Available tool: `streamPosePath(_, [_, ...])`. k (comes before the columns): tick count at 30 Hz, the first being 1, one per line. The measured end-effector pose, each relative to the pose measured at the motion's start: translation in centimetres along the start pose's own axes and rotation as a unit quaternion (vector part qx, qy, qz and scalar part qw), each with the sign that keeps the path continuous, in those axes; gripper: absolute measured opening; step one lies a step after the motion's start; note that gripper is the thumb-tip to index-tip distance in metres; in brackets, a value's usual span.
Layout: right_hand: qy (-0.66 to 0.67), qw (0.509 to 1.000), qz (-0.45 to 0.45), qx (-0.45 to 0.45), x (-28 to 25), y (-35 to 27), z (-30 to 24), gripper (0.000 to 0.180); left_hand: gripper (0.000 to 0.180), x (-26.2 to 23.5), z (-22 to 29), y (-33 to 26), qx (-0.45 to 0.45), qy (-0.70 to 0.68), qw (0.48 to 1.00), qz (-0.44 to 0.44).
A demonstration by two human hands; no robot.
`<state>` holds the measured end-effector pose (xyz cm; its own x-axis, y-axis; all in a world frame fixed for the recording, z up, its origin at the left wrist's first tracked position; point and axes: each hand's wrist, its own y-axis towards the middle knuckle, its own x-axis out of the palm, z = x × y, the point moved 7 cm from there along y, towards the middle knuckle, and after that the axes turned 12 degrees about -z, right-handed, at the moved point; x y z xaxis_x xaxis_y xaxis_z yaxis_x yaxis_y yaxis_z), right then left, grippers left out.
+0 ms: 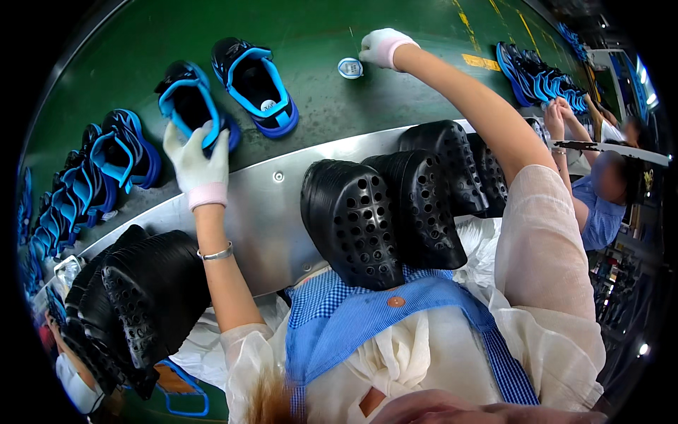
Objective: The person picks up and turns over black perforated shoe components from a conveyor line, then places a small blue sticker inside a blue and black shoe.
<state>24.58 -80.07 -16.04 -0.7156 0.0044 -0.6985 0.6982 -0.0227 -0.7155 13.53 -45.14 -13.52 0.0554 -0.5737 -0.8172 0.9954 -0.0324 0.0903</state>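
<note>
My left hand (196, 164), in a white glove with a pink cuff, grips the heel of a black sneaker (185, 88) with a bright blue lining. Its fingertips are at the shoe's collar. Just right of it stands a second sneaker (236, 62), with a round white sticker (268, 105) inside at the heel. Farther out, my right hand (387, 49), gloved the same way, is closed with its fingers curled. What those fingers hold, if anything, is hidden. Beside them, a small round white-and-blue label (349, 68) shows against the green surface.
Rows of similar sneakers stand on the green surface (311, 92) at the left (126, 148) and far right (522, 74). Black perforated plastic pieces (353, 219) line the metal edge (265, 212) before me; more (145, 297) stack at left. A co-worker (600, 198) is at right, another person's arm (74, 360) at lower left.
</note>
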Motion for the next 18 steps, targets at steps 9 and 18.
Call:
streamPosePath(9, [0.000, 0.997, 0.058, 0.050, 0.8, 1.5, -1.8, 0.034, 0.026, 3.6, 6.7, 0.7, 0.025, -0.016, 1.000, -0.010])
streamPosePath(18, [-0.002, 0.999, 0.037, 0.002, 2.7, 1.9, -2.1, 0.034, 0.027, 3.7, 6.5, 0.6, 0.032, -0.030, 0.999, -0.011])
